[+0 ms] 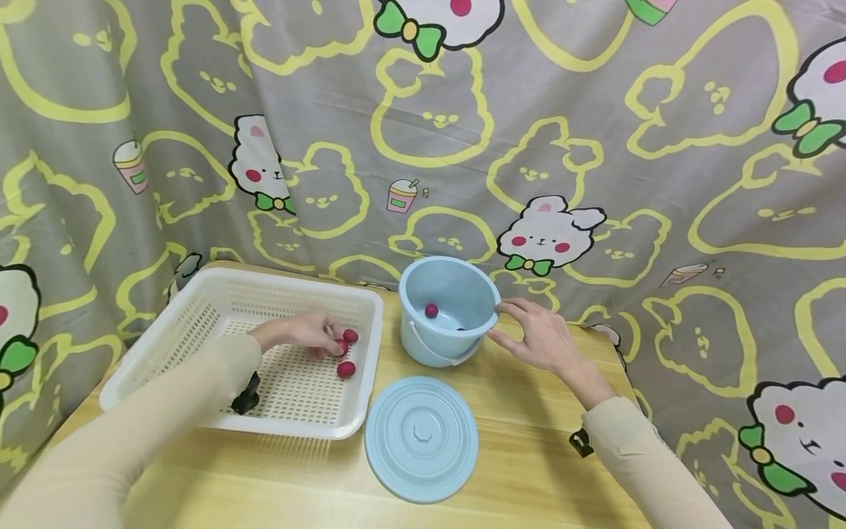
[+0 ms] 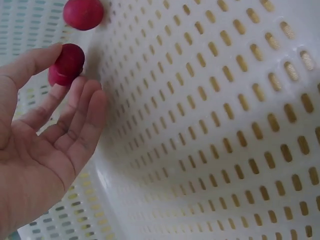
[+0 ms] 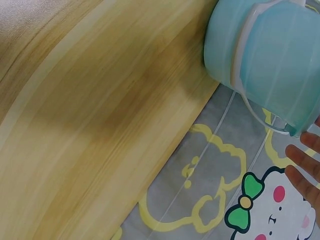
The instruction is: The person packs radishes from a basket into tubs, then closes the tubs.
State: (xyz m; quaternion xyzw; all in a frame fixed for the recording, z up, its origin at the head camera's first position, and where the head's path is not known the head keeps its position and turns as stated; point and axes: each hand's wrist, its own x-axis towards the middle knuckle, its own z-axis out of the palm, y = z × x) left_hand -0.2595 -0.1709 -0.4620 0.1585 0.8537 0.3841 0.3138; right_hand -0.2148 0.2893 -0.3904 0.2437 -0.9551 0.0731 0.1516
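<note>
My left hand [image 1: 328, 342] reaches into a white perforated basket [image 1: 198, 316] and pinches a small red round fruit [image 2: 67, 62] between thumb and fingertips. A second red fruit [image 2: 83, 12] lies just beyond it, and a third [image 1: 346, 369] sits nearer on the basket floor. To the right, a light blue bucket [image 1: 463, 294] stands upright with one red fruit [image 1: 431, 311] inside. My right hand [image 1: 512, 323] rests on the bucket's right rim with its fingers [image 3: 300, 160] nearly straight. The bucket's wall and handle [image 3: 260, 60] fill the right wrist view.
A round light blue lid [image 1: 421, 438] lies flat on the wooden table [image 1: 529, 455] in front of the bucket. A patterned grey cloth [image 1: 595, 147] hangs behind and drapes down past the table's right edge. The basket's high side wall [image 2: 215, 125] rises right beside my left hand.
</note>
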